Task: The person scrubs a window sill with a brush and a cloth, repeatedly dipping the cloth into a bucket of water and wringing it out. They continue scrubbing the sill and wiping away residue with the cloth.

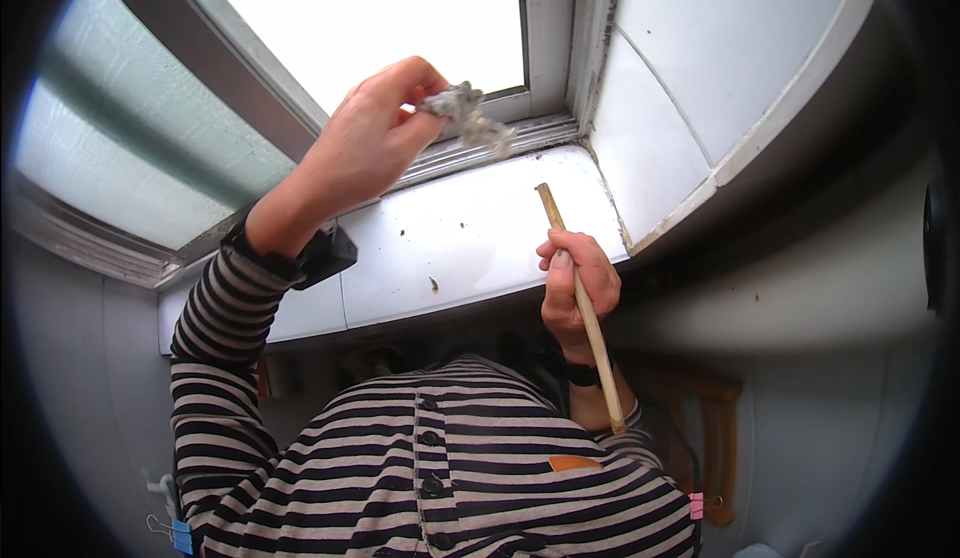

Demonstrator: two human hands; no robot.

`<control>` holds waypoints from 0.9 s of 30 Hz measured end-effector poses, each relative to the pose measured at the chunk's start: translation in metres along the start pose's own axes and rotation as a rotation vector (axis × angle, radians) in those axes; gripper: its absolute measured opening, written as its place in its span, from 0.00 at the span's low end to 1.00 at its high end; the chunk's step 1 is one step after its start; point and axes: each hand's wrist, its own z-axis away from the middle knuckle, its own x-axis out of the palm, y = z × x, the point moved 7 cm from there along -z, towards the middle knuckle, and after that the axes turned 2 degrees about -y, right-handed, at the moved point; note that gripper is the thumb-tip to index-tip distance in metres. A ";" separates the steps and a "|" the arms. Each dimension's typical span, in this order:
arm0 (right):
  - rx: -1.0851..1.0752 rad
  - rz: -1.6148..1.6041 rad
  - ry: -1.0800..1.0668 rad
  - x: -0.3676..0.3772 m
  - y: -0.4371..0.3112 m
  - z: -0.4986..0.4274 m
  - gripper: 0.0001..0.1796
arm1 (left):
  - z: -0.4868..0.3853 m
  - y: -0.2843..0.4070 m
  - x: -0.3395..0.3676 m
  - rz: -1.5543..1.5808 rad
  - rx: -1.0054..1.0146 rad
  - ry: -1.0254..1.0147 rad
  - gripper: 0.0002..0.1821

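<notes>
My left hand [375, 126] pinches a crumpled, grey, dirty wad [465, 111], which looks like damp tissue or cloth. It is raised over the window track [499, 137], near the lower corner of the window frame. In my right hand [577, 280] is a slim wooden stick [592, 333], gripped around its upper part. One end of the stick points up toward the white tiled sill [495, 205]; the other reaches down past my wrist. Dark bits of dirt [433, 285] are scattered on the sill.
A window sash with textured glass [150, 115] stands at the left. White wall tiles [652, 107] rise on the right, with a tiled edge [675, 213] jutting toward me. Below on the right is a wooden chair or stool [716, 430], partly hidden by my body.
</notes>
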 end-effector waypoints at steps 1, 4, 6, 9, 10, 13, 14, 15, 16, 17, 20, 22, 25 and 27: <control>-0.006 0.005 -0.001 0.000 0.000 -0.001 0.10 | 0.010 -0.004 -0.007 -0.027 -0.024 0.004 0.06; -0.011 0.014 -0.022 0.004 -0.001 -0.002 0.10 | 0.034 -0.020 -0.023 0.007 -0.135 0.001 0.06; -0.007 0.036 -0.032 0.005 -0.002 -0.002 0.10 | 0.048 -0.029 -0.026 0.051 -0.164 0.020 0.05; 0.029 0.020 -0.029 0.005 0.000 -0.002 0.09 | 0.066 -0.039 -0.023 0.031 -0.175 0.008 0.05; 0.029 0.023 -0.030 0.005 -0.001 -0.001 0.09 | 0.072 -0.041 -0.020 -0.051 -0.181 0.007 0.06; 0.028 0.035 -0.031 0.005 -0.002 -0.001 0.09 | 0.083 -0.028 -0.014 -0.269 0.051 0.085 0.07; 0.024 0.040 -0.033 0.005 -0.002 -0.001 0.09 | 0.085 -0.028 -0.012 -0.261 0.064 0.111 0.08; 0.021 0.055 -0.034 0.005 -0.003 -0.002 0.09 | 0.085 -0.027 -0.012 -0.293 0.098 0.142 0.08; 0.027 0.045 -0.039 0.006 -0.003 -0.002 0.09 | 0.086 -0.025 -0.012 -0.322 0.127 0.171 0.08; 0.030 0.045 -0.042 0.007 -0.003 -0.002 0.09 | 0.087 -0.023 -0.013 -0.353 0.158 0.203 0.08; 0.098 0.024 -0.064 0.008 -0.002 -0.005 0.08 | 0.093 -0.028 -0.012 -0.373 0.060 0.180 0.07; 0.169 -0.012 -0.088 0.009 -0.002 -0.008 0.09 | 0.092 -0.052 -0.010 0.030 -0.220 0.116 0.05; 0.240 -0.097 -0.143 0.011 -0.010 -0.015 0.10 | 0.082 -0.062 -0.010 0.415 -0.189 0.259 0.04; 0.239 -0.153 -0.197 0.015 -0.019 -0.022 0.11 | 0.080 -0.063 -0.011 0.499 -0.102 0.344 0.05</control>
